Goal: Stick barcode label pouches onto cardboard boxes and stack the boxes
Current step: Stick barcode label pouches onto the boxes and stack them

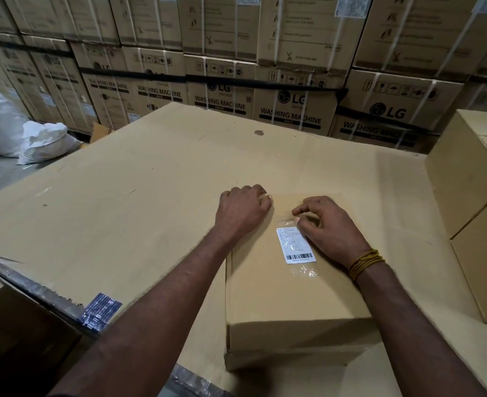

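A small plain cardboard box lies on a big flat cardboard surface. On its top sits a clear pouch with a white barcode label. My right hand rests on the pouch's upper right part, its fingers curled with the tips pressing the plastic down. My left hand grips the box's far left corner, fingers bent over the edge.
Stacked plain boxes stand at the right edge. A wall of strapped washing machine cartons closes the back. White sacks lie on the floor at left. Torn tape and a dark sticker mark the surface's near left edge.
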`<state>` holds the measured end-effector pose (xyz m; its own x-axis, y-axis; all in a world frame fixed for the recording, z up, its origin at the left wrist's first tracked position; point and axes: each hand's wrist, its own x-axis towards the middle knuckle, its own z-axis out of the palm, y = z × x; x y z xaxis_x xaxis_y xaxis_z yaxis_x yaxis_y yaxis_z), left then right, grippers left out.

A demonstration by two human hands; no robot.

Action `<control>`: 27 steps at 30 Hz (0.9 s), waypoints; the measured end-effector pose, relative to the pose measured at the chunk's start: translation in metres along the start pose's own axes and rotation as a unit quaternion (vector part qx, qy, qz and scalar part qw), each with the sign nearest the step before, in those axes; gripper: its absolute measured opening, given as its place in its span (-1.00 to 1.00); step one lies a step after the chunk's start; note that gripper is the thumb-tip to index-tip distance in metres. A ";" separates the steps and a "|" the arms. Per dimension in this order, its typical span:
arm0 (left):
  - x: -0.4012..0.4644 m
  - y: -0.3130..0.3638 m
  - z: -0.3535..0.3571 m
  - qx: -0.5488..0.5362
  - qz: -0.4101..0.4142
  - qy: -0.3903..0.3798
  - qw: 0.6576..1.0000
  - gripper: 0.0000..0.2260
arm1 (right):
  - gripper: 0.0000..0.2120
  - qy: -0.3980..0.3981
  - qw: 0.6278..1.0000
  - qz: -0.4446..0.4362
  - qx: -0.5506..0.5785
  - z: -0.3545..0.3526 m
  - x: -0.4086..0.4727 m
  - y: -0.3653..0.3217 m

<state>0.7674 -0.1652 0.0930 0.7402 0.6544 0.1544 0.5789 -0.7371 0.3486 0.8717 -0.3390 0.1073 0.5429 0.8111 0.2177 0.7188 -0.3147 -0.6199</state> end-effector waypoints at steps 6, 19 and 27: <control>0.000 0.000 0.001 0.002 0.001 0.004 1.000 -0.66 | -0.87 0.000 1.000 -0.002 -0.011 0.002 0.001 0.000; 0.001 -0.001 0.001 0.003 0.000 0.002 1.000 -0.65 | -0.94 0.036 0.998 -0.011 -0.055 0.012 0.007 0.005; 0.000 -0.001 0.001 0.001 0.003 0.006 1.000 -0.65 | -0.90 0.044 0.998 -0.018 -0.045 0.010 0.003 0.002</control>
<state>0.7676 -0.1643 0.0913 0.7400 0.6516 0.1667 0.5751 -0.7415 0.3455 0.8703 -0.3318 0.0993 0.5496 0.7770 0.3069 0.7721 -0.3322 -0.5417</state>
